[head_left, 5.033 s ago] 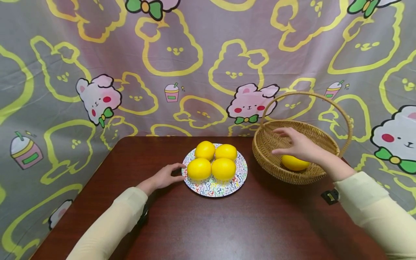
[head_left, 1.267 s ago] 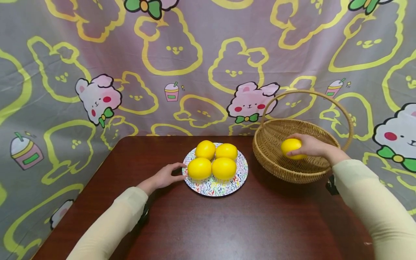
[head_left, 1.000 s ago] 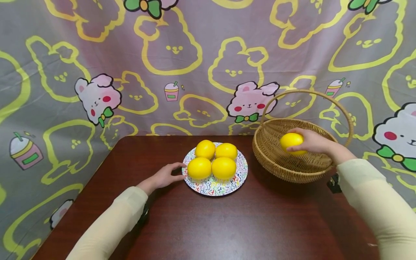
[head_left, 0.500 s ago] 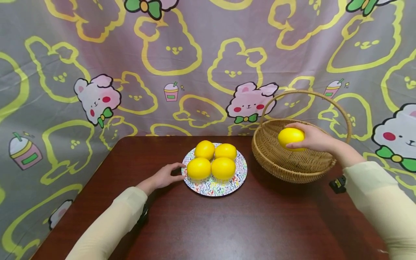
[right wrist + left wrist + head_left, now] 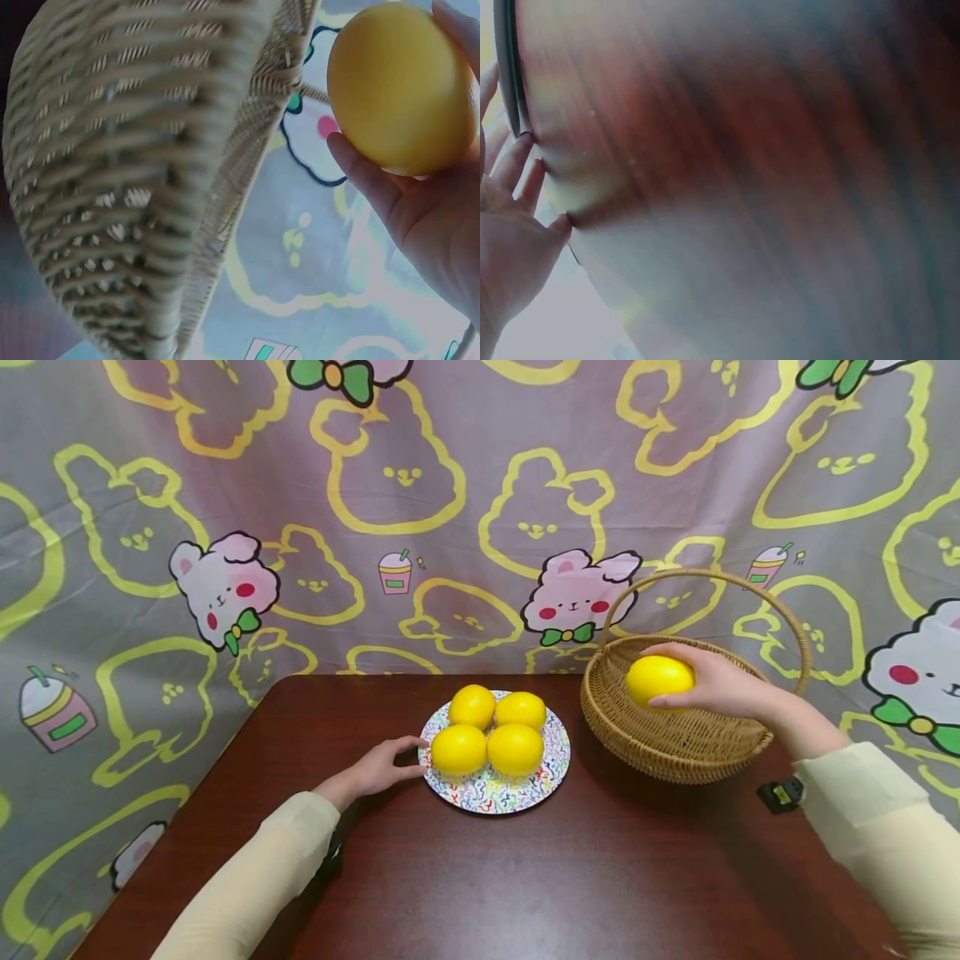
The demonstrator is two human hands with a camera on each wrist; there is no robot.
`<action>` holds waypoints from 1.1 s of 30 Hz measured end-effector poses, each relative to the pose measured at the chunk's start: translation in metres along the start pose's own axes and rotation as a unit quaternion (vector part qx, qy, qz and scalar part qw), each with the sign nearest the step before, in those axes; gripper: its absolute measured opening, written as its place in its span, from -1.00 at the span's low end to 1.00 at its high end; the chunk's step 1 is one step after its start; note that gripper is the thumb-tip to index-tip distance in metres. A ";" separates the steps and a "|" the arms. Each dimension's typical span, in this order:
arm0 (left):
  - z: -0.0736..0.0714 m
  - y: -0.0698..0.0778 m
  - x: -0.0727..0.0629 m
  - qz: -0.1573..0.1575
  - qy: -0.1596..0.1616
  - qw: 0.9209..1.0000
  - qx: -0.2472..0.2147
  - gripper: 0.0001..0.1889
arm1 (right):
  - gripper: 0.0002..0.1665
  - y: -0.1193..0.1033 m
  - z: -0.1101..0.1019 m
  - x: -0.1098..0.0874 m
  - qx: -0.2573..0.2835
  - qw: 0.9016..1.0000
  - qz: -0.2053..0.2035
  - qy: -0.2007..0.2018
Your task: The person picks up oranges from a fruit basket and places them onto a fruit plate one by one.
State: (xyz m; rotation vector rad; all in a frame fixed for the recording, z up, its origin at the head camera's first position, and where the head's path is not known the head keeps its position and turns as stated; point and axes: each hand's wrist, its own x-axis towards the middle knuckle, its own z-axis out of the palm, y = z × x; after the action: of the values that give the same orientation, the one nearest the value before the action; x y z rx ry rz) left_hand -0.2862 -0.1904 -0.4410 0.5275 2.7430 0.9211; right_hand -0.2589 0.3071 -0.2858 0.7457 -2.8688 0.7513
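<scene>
In the head view, my right hand (image 5: 722,687) grips a yellow lemon (image 5: 660,681) above the opening of a wicker basket (image 5: 675,768). The right wrist view shows that lemon (image 5: 401,86) between thumb and fingers, apart from the basket's woven side (image 5: 127,172). Several more lemons (image 5: 516,749) sit grouped on a round plate (image 5: 495,797) with a multicoloured squiggle pattern. My left hand (image 5: 382,766) lies at the plate's left rim, fingers and thumb spread apart, fingertips at the edge. The left wrist view has this hand (image 5: 514,240) at its left side.
The basket's tall arched handle (image 5: 723,575) rises over its opening. Plate and basket stand on a dark brown wooden table (image 5: 480,885). A patterned cloth (image 5: 480,460) hangs behind the table.
My right hand, open over the basket five seconds ago, has taken hold of the lemon inside. It has since lifted it and moved slightly left. The left hand and plate stay put.
</scene>
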 end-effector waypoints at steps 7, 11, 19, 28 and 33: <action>0.000 0.002 -0.001 -0.004 -0.002 1.000 -0.005 -0.44 | -0.21 -0.020 0.007 -0.002 0.008 1.000 -0.025 0.001; 0.000 0.002 -0.002 -0.009 -0.004 1.000 -0.012 -0.44 | -0.22 -0.028 0.011 -0.001 0.009 0.999 -0.039 0.004; 0.000 0.000 -0.001 -0.009 -0.005 1.000 -0.012 -0.43 | -0.22 -0.040 0.023 0.001 0.024 0.997 -0.072 0.015; -0.001 0.001 -0.001 -0.003 -0.005 1.000 -0.005 -0.43 | -0.18 -0.056 0.037 0.004 0.052 0.994 -0.097 0.002; -0.001 0.000 -0.001 0.007 -0.003 1.000 -0.008 -0.43 | -0.18 -0.066 0.049 0.005 0.059 0.994 -0.096 -0.012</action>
State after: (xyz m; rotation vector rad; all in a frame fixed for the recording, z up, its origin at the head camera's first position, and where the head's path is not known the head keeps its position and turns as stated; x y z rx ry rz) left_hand -0.2855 -0.1917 -0.4400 0.5451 2.7275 0.9420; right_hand -0.2294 0.2314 -0.2984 1.0335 -2.7407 0.8952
